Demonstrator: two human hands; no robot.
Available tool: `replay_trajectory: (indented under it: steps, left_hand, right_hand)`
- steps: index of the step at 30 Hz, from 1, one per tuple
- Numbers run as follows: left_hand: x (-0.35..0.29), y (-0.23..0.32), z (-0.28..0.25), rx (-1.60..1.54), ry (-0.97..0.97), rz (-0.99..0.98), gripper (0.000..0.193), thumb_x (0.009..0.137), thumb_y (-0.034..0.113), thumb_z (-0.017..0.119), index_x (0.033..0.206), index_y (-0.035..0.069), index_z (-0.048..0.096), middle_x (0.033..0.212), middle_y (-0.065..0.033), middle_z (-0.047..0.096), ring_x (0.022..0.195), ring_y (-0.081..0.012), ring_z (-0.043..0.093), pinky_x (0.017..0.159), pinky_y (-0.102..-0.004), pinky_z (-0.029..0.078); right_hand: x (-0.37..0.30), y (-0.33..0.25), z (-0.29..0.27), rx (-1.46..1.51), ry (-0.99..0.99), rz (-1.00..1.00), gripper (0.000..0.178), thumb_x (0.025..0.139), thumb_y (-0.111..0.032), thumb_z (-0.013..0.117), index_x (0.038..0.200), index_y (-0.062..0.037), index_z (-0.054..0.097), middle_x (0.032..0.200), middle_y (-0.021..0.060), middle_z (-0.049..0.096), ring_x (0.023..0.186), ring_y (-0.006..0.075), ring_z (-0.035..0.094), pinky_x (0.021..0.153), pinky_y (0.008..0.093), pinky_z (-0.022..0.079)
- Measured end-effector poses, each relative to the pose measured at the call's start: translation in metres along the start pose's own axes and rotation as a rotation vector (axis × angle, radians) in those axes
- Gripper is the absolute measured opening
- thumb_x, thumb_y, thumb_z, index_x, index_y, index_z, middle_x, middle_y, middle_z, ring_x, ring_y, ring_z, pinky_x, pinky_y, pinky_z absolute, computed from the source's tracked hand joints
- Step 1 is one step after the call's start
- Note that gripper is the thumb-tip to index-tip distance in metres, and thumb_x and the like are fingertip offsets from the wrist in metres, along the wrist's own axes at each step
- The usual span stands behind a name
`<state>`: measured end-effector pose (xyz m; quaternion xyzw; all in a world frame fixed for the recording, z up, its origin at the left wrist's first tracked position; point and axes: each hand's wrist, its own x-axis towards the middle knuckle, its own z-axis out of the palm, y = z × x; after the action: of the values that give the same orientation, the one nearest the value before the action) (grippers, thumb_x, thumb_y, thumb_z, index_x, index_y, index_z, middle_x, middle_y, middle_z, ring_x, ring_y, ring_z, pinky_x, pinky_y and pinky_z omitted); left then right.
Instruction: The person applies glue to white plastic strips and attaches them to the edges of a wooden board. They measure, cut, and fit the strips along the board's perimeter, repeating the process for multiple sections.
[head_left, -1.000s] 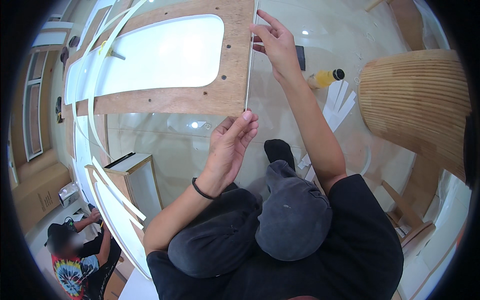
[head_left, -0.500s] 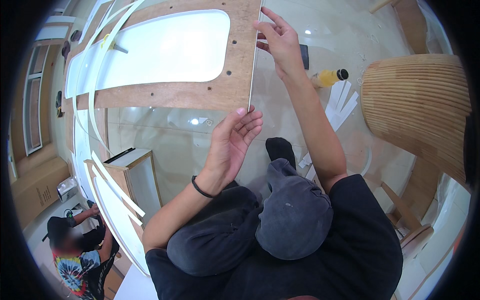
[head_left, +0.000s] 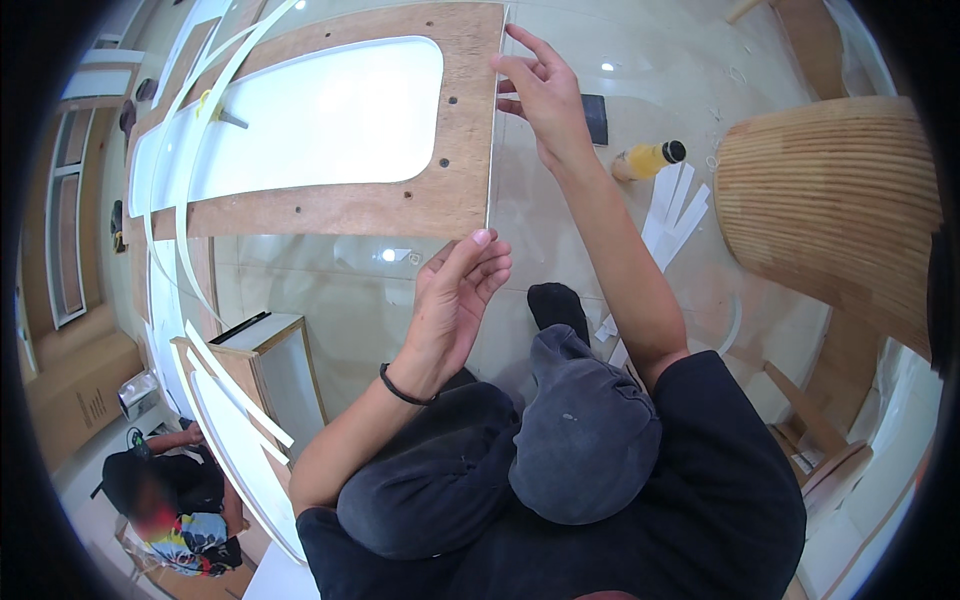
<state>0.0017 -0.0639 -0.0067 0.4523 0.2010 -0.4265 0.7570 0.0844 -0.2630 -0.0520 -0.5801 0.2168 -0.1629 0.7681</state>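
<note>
A wooden panel (head_left: pixel 330 215) with a rounded white inset (head_left: pixel 320 120) lies in front of me. A thin white edge strip (head_left: pixel 492 165) runs along its right side. At the panel's near right corner, my left hand (head_left: pixel 462 290) is closed, thumb and fingertips pinching the strip's near end. Farther along that side, my right hand (head_left: pixel 548 105) has its thumb on the panel's top edge and its fingers against the strip. A yellow-handled tool (head_left: pixel 210 106) and long loose white strips (head_left: pixel 185 180) lie across the panel's left part.
On the floor to the right stand a bottle of yellow liquid (head_left: pixel 645 160) and a ribbed wooden drum-shaped piece (head_left: pixel 820 190). White offcuts (head_left: pixel 675 215) lie beside the bottle. A white-sided wooden box (head_left: pixel 285 360) stands left of my knees. Another person (head_left: pixel 175 500) works at lower left.
The panel and both hands now sit slightly lower and farther left in the view. Both hands stay at the panel's edge. The other person has leaned over.
</note>
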Motion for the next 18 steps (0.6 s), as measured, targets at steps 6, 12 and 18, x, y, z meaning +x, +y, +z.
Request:
replay_trajectory:
  steps: [6,12,18]
  left_hand:
    - [0.001,0.001,-0.002,-0.017,-0.003,-0.03,0.034,0.092,0.027,0.068,0.111,0.0,0.06,0.101,-0.0071,0.066,0.093,-0.0137,0.063,0.087,-0.0253,0.052]
    - [0.002,0.001,-0.003,-0.001,-0.019,-0.045,0.036,0.092,0.028,0.068,0.112,-0.001,0.06,0.099,-0.0076,0.067,0.091,-0.0142,0.064,0.087,-0.0257,0.052]
    - [0.0,0.002,-0.002,0.025,0.023,-0.038,0.036,0.092,0.028,0.067,0.113,-0.001,0.06,0.099,-0.0078,0.067,0.091,-0.0143,0.064,0.087,-0.0257,0.052]
  right_hand:
    - [0.005,-0.001,-0.002,-0.038,0.007,0.01,0.057,0.088,-0.021,0.07,0.14,-0.0071,0.051,0.094,0.0039,0.063,0.084,0.0132,0.062,0.076,0.0308,0.055]
    - [0.008,0.006,-0.004,-0.039,0.002,-0.005,0.058,0.086,-0.023,0.071,0.138,-0.007,0.053,0.096,0.0043,0.063,0.084,0.0133,0.061,0.076,0.0306,0.055]
    - [0.016,0.019,-0.006,0.106,-0.079,-0.019,0.056,0.093,-0.016,0.065,0.144,-0.0029,0.044,0.093,0.0054,0.06,0.077,0.0121,0.064,0.065,0.0282,0.058]
